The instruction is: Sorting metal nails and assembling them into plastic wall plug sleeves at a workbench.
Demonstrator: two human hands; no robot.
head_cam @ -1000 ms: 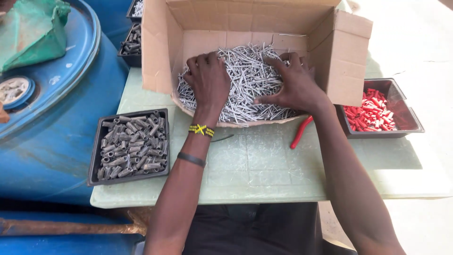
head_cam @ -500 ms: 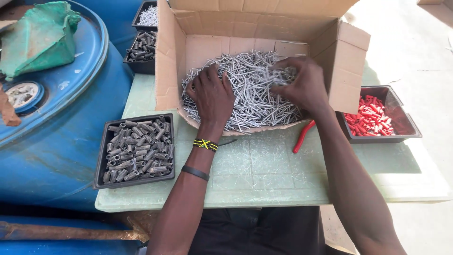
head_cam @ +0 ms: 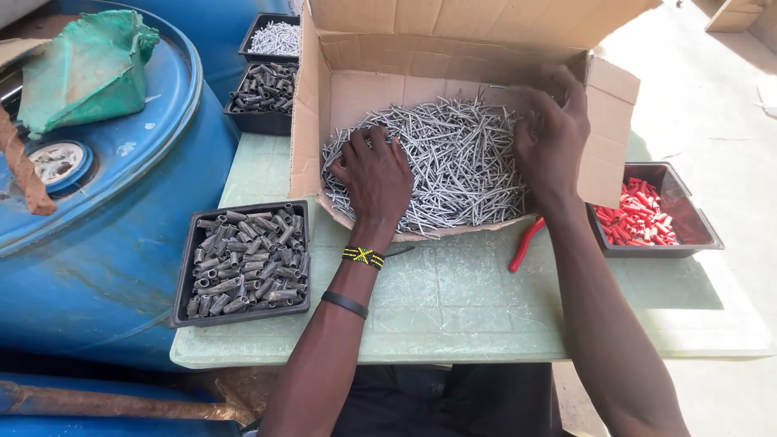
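Head view: right hand (head_cam: 553, 133) perhaps gripping nails (head_cam: 453, 162).

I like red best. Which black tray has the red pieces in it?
The black tray at the right table edge, beside the right hand's forearm. The other trays hold grey or silver pieces.

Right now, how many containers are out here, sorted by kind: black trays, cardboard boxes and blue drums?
Black trays: 4 (grey tubes, red pieces, dark tubes, silver pins)
Cardboard boxes: 1, both hands in its nails
Blue drums: 1 fully seen
Total: 6
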